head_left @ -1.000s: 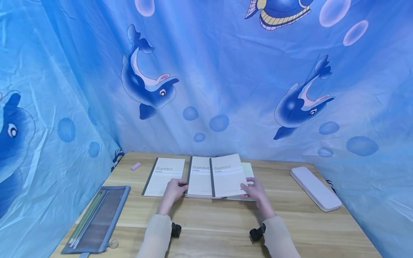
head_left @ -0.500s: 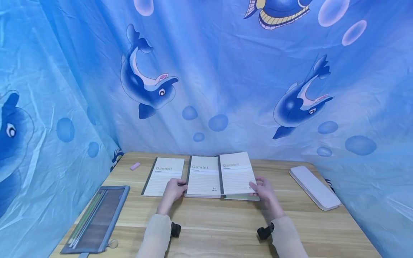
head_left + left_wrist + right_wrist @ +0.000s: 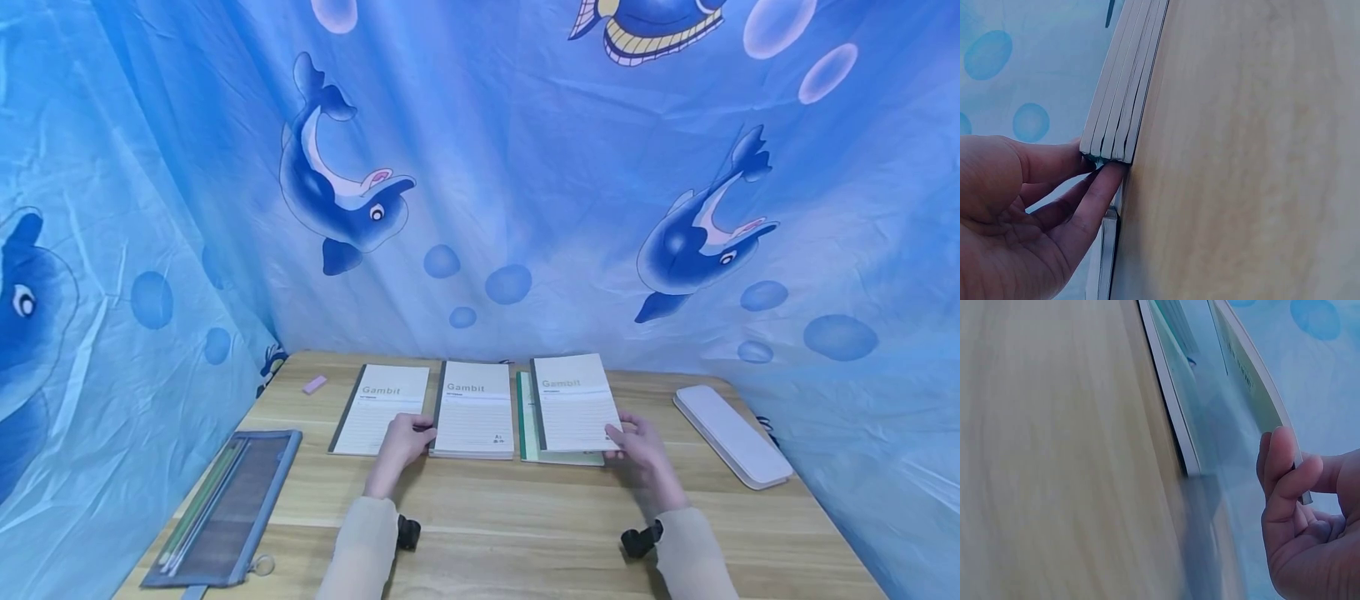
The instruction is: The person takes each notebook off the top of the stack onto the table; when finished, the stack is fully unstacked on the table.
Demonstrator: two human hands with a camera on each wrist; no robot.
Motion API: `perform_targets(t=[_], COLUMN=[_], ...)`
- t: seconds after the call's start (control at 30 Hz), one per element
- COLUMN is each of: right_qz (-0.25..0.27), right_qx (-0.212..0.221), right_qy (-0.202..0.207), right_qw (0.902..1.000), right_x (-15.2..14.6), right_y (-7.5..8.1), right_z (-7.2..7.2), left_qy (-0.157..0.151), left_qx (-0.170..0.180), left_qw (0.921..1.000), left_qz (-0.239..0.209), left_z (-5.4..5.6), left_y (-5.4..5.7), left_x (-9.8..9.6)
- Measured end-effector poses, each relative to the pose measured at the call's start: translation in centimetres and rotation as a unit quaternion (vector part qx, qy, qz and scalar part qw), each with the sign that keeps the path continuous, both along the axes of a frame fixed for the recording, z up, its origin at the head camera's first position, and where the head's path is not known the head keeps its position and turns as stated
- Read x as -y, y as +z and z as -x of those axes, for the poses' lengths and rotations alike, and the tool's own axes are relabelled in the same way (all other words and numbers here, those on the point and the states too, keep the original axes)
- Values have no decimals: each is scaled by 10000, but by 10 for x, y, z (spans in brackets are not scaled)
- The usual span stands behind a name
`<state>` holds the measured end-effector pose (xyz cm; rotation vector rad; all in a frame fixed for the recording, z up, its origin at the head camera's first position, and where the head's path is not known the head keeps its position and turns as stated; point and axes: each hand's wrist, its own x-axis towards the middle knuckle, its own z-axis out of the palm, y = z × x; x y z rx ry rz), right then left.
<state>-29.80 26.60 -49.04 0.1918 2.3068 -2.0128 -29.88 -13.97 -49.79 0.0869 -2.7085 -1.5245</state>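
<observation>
My right hand (image 3: 633, 442) pinches the lower right corner of a white "Gambit" notebook (image 3: 573, 404), thumb on its cover and fingers beneath. That notebook (image 3: 1250, 375) is raised and tilted over a green-edged notebook (image 3: 527, 446) lying on the table. In the head view it hides most of the green one. My left hand (image 3: 405, 440) grips the lower spine corner of a stack of several white notebooks (image 3: 472, 408) in the middle. The left wrist view shows thumb and fingers at the corner of this stack (image 3: 1122, 87). A further white notebook (image 3: 386, 400) lies left of it, partly behind that hand.
On the wooden table (image 3: 480, 525), a mesh pencil pouch (image 3: 225, 508) with long pencils lies at the left. A small pink eraser (image 3: 315, 385) is near the back left. A pale pencil case (image 3: 731, 435) lies at the right. Blue printed curtains (image 3: 480, 183) close in the back and sides.
My right hand has moved right with its notebook, off the middle stack and over the green-edged one, whose green spine now shows. My left hand has stayed at the stack's corner.
</observation>
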Motion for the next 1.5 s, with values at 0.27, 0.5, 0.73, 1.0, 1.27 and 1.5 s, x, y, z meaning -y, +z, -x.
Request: perform_targets(t=[0.27,0.5,0.73,1.0,1.27,1.5], right_qz=[-142,-275,-341,-452,-458,-649], right_qx=[-92,103,142,352,536,667], right_qy=[3,-88,58,-68,-222,-403], right_qw=[9999,9995,9993,9983,9973,9948], right_x=[-23,-44,-63,-85,-102,-109], right_y=[0,-3,-5,-9,-10,-12], right_z=[-3,-4,-7,-8,-10,-10], left_qy=[6,-5,10,16,42,37], left_qx=[-39,2,-17,62,83,59], left_qw=[10000,10000,9999,9997,9995,9995], left_qz=[5,-86,-139,-247,-300,-308], left_z=[1,0,-1,-2,-3,-3], left_y=[0,-1,0,1,3,2], left_x=[0,1,0,-1,-2,-1])
